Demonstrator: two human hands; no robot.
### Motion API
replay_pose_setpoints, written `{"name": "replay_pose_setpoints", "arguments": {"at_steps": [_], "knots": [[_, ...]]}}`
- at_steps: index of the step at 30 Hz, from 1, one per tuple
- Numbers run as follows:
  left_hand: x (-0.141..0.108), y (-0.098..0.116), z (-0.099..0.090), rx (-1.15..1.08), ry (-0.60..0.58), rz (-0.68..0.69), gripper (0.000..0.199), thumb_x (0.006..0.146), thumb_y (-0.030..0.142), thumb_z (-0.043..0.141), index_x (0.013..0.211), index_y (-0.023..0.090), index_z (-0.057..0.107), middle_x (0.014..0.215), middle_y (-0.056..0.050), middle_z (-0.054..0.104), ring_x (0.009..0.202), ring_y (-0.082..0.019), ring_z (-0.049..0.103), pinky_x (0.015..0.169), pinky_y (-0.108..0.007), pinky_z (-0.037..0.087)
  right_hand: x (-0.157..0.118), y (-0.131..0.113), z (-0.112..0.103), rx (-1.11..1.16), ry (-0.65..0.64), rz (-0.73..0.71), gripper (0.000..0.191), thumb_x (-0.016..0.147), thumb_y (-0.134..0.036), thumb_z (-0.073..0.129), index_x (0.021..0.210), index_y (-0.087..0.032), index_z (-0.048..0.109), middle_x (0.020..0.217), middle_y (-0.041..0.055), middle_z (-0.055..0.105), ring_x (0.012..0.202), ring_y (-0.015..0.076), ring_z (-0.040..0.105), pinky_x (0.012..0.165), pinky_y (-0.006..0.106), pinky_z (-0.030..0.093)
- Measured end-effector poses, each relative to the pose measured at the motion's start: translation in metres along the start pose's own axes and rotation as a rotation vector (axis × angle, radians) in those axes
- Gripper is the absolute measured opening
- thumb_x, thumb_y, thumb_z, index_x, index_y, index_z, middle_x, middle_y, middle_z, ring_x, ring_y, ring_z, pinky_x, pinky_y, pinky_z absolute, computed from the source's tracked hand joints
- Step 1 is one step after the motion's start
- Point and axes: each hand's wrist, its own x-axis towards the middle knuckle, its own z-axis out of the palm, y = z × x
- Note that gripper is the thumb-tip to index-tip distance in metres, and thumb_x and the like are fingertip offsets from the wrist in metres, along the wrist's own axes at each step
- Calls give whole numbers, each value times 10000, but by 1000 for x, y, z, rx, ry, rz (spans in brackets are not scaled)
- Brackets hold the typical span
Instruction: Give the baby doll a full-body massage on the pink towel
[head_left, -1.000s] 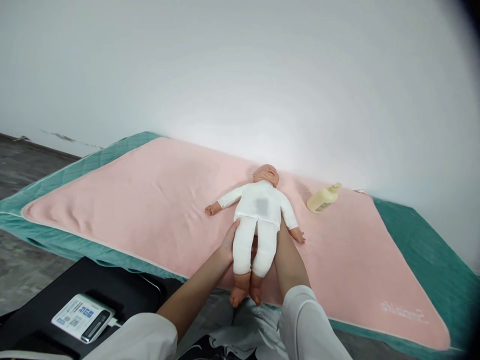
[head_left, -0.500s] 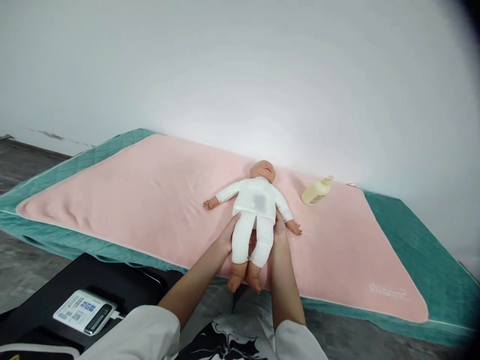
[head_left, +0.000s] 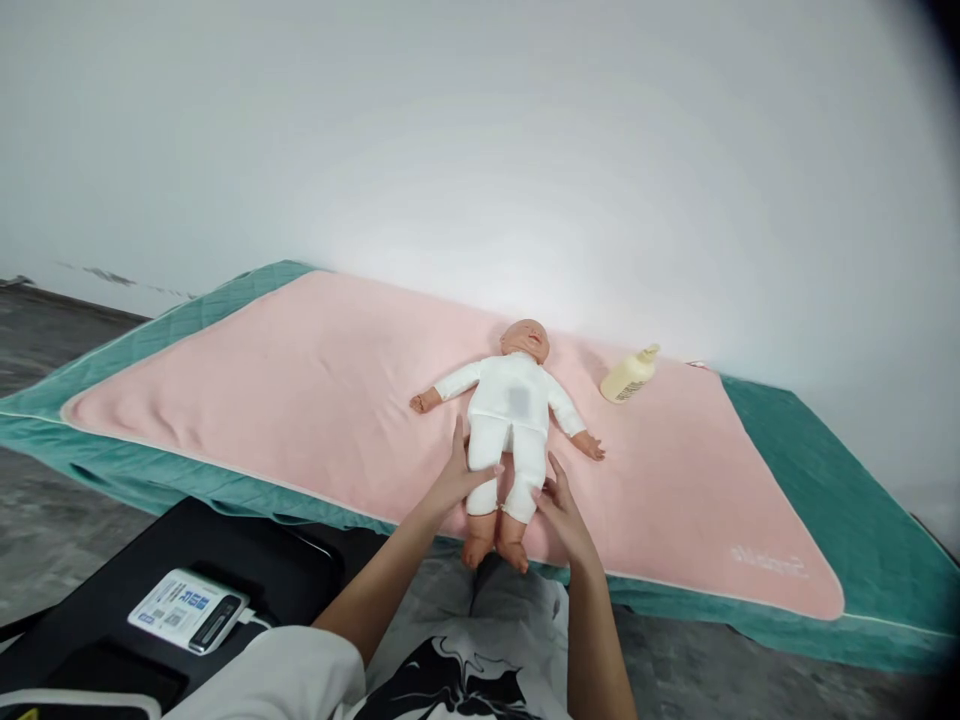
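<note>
A baby doll (head_left: pixel 510 395) in a white cloth body lies on its back on the pink mat (head_left: pixel 300 400), head toward the wall and bare feet toward me. My left hand (head_left: pixel 461 478) is spread at the leg on the left, thumb laid across the thigh and index finger pointing up beside the hip. On the other side, my right hand (head_left: pixel 561 505) has its fingers apart, with the thumb at the doll's lower leg. Neither hand is closed round the doll. A pale yellow pump bottle (head_left: pixel 628 375) lies tilted to the doll's right in view.
The mat covers a green quilted mattress (head_left: pixel 817 470) against a white wall (head_left: pixel 480 150). At the lower left, a white device (head_left: pixel 187 610) with a small display and a plugged-in cable rests on a black surface (head_left: pixel 90 590).
Both my hands have come away from the doll's hips and slid down to its legs, fingers spreading. My right hand has turned outward. The doll lies almost as before.
</note>
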Motion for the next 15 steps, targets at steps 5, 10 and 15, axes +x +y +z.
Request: {"name": "replay_pose_setpoints", "arguments": {"at_steps": [5, 10, 15], "knots": [[-8, -11, -11, 267, 74, 190, 959, 723, 589, 695, 1534, 294, 275, 1595, -81, 251, 1503, -392, 9, 1224, -492, 169, -5, -6, 10, -47, -81, -55, 919, 806, -428, 712, 1539, -354, 163, 1549, 43, 394, 1362, 246, 463, 1135, 449, 389], [-8, -9, -19, 467, 69, 210, 893, 779, 504, 663, 1537, 250, 266, 1615, -77, 212, 1503, -386, 11, 1231, -468, 146, -3, -6, 4, -78, -109, -18, 913, 788, -424, 730, 1531, -347, 205, 1552, 40, 388, 1308, 253, 511, 1091, 438, 430], [-12, -3, -24, 473, 65, 161, 884, 780, 378, 689, 1533, 202, 261, 1594, -141, 226, 1488, -400, 112, 1190, -514, 223, -4, -5, -3, -148, -81, 17, 890, 797, -427, 712, 1530, -350, 213, 1563, 31, 371, 1323, 265, 494, 1112, 468, 403]]}}
